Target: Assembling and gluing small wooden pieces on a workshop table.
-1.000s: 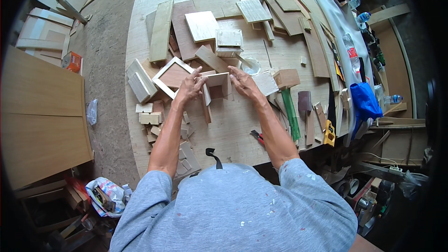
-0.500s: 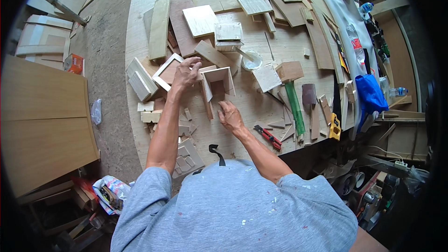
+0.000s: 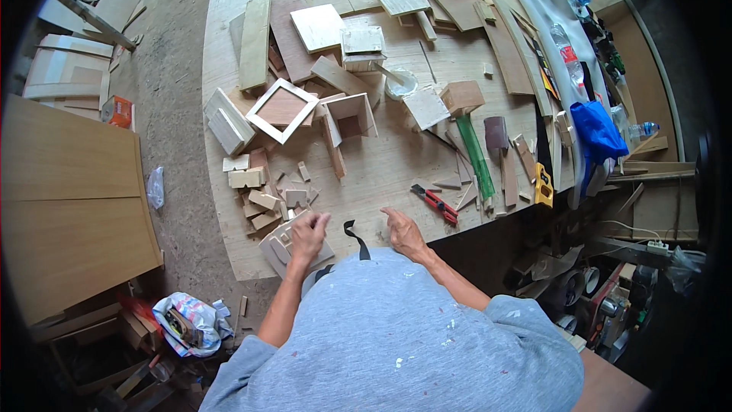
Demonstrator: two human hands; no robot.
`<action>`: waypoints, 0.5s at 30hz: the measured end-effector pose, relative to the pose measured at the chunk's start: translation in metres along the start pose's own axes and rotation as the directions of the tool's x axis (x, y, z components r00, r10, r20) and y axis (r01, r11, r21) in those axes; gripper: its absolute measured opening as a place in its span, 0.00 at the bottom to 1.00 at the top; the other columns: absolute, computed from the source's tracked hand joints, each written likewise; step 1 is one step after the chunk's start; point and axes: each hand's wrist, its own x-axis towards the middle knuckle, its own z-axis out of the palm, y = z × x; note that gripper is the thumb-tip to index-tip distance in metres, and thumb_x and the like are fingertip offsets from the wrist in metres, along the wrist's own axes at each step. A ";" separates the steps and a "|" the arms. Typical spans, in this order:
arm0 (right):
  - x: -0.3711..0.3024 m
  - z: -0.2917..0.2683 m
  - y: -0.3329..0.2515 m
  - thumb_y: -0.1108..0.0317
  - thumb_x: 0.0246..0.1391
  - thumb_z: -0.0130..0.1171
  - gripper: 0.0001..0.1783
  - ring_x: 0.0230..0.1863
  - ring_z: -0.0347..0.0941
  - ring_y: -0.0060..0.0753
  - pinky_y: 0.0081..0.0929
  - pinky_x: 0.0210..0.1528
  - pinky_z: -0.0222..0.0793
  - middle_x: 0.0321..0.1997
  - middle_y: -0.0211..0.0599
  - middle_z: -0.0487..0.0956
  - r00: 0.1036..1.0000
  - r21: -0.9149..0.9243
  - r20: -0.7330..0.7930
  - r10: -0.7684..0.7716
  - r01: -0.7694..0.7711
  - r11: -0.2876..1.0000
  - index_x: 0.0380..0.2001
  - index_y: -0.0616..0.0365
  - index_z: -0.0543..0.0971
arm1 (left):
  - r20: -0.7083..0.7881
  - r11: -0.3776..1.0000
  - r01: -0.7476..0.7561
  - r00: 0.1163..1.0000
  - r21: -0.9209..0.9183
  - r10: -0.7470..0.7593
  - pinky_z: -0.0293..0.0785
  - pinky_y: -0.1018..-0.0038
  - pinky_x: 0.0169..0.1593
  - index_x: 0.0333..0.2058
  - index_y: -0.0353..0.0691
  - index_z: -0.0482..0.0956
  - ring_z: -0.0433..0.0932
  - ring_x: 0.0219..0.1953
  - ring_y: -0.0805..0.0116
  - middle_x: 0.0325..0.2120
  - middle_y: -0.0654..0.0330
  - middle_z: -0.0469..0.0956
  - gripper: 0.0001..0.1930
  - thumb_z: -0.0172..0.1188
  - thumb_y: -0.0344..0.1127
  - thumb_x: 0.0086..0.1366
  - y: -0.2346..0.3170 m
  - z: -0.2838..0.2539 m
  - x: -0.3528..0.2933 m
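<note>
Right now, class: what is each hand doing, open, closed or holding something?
Left hand: fingers curled on small wood pieces at the table edge; grip cannot be told.
Right hand: open, holding nothing.

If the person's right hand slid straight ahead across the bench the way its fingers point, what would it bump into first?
Probably the red-handled pliers. The right hand points up and slightly right over bare wooden bench; the exact line is hard to judge.

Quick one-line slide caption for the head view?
Both hands at the workbench's near edge: left hand on small wood offcuts, right hand empty near a red utility knife.
</note>
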 end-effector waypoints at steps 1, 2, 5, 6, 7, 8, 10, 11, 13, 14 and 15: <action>-0.003 0.001 -0.001 0.77 0.51 0.52 0.16 0.39 0.76 0.53 0.43 0.41 0.73 0.34 0.51 0.78 0.995 -0.029 -0.074 -0.070 0.068 0.997 0.45 0.61 0.75 | 0.083 0.998 0.031 0.996 0.062 -0.036 0.65 0.76 0.22 0.28 0.35 0.81 0.69 0.17 0.79 0.13 0.64 0.73 0.13 0.61 0.39 0.65 -0.003 0.006 -0.013; -0.006 0.002 -0.001 0.79 0.48 0.52 0.19 0.37 0.76 0.52 0.43 0.41 0.72 0.32 0.49 0.77 0.979 -0.063 -0.145 -0.141 0.133 0.989 0.46 0.61 0.75 | 0.163 0.990 0.056 0.984 0.127 -0.077 0.66 0.75 0.22 0.27 0.35 0.81 0.70 0.16 0.78 0.13 0.62 0.74 0.14 0.61 0.40 0.65 -0.007 0.011 -0.021; -0.007 -0.001 0.004 0.79 0.45 0.53 0.22 0.34 0.75 0.50 0.41 0.40 0.72 0.28 0.45 0.75 0.998 -0.052 -0.057 0.011 -0.014 0.999 0.47 0.61 0.75 | 0.287 0.994 -0.029 0.958 0.108 -0.003 0.69 0.71 0.25 0.27 0.33 0.81 0.74 0.18 0.71 0.15 0.57 0.77 0.14 0.61 0.39 0.65 -0.004 0.029 -0.032; -0.008 0.000 0.008 0.77 0.47 0.53 0.19 0.29 0.73 0.39 0.34 0.34 0.70 0.26 0.42 0.74 0.996 -0.059 -0.093 0.000 -0.005 0.998 0.46 0.63 0.78 | 0.326 0.985 -0.142 0.940 0.095 0.104 0.73 0.68 0.29 0.29 0.31 0.81 0.79 0.21 0.64 0.19 0.52 0.80 0.13 0.61 0.37 0.64 -0.002 0.033 -0.033; -0.010 -0.002 0.006 0.77 0.47 0.53 0.19 0.29 0.73 0.39 0.34 0.34 0.70 0.26 0.42 0.74 0.995 -0.065 -0.096 0.003 -0.009 0.998 0.46 0.63 0.78 | 0.330 0.986 -0.144 0.938 0.089 0.107 0.73 0.68 0.29 0.29 0.31 0.81 0.79 0.21 0.64 0.19 0.52 0.80 0.13 0.61 0.37 0.64 0.001 0.038 -0.032; -0.012 -0.003 0.004 0.76 0.47 0.54 0.19 0.29 0.73 0.38 0.34 0.34 0.70 0.26 0.42 0.75 0.995 -0.020 -0.097 0.000 -0.002 1.000 0.45 0.63 0.78 | 0.375 0.976 -0.187 0.918 0.113 0.132 0.74 0.67 0.31 0.30 0.31 0.81 0.80 0.23 0.63 0.20 0.51 0.80 0.12 0.60 0.36 0.64 0.004 0.042 -0.030; -0.018 -0.009 -0.001 0.73 0.49 0.58 0.16 0.29 0.75 0.35 0.29 0.33 0.71 0.28 0.42 0.78 0.996 0.020 -0.094 0.010 -0.008 1.000 0.43 0.64 0.80 | 0.455 0.960 -0.240 0.878 0.145 0.151 0.76 0.67 0.34 0.33 0.31 0.81 0.82 0.26 0.63 0.22 0.51 0.81 0.10 0.59 0.34 0.64 0.016 0.047 -0.026; -0.021 -0.012 -0.004 0.73 0.49 0.58 0.16 0.29 0.75 0.35 0.29 0.33 0.71 0.28 0.42 0.78 0.995 0.017 -0.098 0.014 -0.013 1.000 0.43 0.64 0.80 | 0.460 0.960 -0.243 0.875 0.141 0.154 0.76 0.67 0.34 0.33 0.31 0.81 0.82 0.26 0.63 0.22 0.51 0.81 0.10 0.59 0.34 0.64 0.017 0.051 -0.023; -0.028 -0.015 -0.008 0.70 0.49 0.61 0.13 0.32 0.78 0.41 0.35 0.36 0.73 0.30 0.45 0.80 0.996 0.125 -0.076 0.037 -0.028 0.992 0.38 0.64 0.81 | 0.478 0.973 -0.233 0.855 0.007 0.201 0.77 0.64 0.35 0.32 0.31 0.80 0.83 0.29 0.53 0.24 0.47 0.82 0.09 0.56 0.32 0.64 0.020 0.058 -0.020; -0.032 -0.015 -0.009 0.65 0.52 0.62 0.13 0.29 0.78 0.35 0.32 0.34 0.73 0.29 0.43 0.81 0.995 0.179 -0.088 0.041 -0.025 0.984 0.36 0.63 0.83 | 0.456 0.976 -0.199 0.863 -0.091 0.218 0.77 0.67 0.32 0.31 0.30 0.80 0.83 0.26 0.59 0.22 0.50 0.82 0.11 0.56 0.34 0.65 0.023 0.062 -0.021; -0.036 -0.017 -0.010 0.65 0.52 0.62 0.13 0.29 0.78 0.35 0.32 0.34 0.73 0.29 0.43 0.81 0.996 0.183 -0.086 0.038 -0.022 0.983 0.36 0.63 0.83 | 0.453 0.976 -0.199 0.865 -0.087 0.216 0.77 0.67 0.32 0.31 0.30 0.80 0.83 0.26 0.59 0.22 0.50 0.82 0.11 0.56 0.34 0.65 0.026 0.066 -0.023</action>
